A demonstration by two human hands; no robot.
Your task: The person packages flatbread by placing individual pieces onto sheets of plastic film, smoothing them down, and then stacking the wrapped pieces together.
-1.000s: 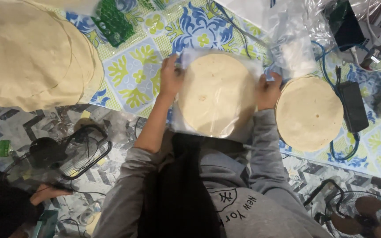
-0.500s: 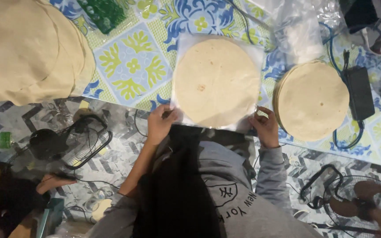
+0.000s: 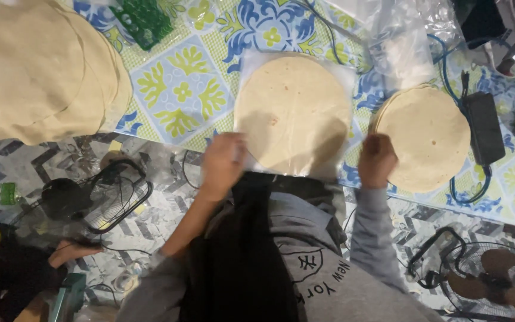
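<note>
Fingers of our left hand (image 3: 223,164) curl down over the near left edge of the clear plastic sheet (image 3: 251,62) that lies under the single round flatbread (image 3: 293,110), pinching or pressing it, we cannot tell which from above; our right hand (image 3: 377,160) is closed into a loose fist at the near edge of the smaller stack of flatbreads (image 3: 427,134), knuckles up, and whether it grips anything is hidden. A second ago both hands sat higher, at the two sides of that flatbread; half a second ago they were at its near corners; now the right one has left it for the neighbouring stack while the left one remains at the sheet, so we judge the flatbread on its sheet to be laid out and released on one side. It rests flat on the patterned blue, green and yellow tablecloth (image 3: 180,89), between the big pile of flatbreads (image 3: 37,71) at far left and the smaller stack on the right. As for packaging, crumpled clear plastic bags (image 3: 400,42) lie beyond the flatbread, a green plastic basket (image 3: 144,21) sits at the top edge, and a black power adapter (image 3: 484,128) with a blue cable lies just beside the smaller stack.
</note>
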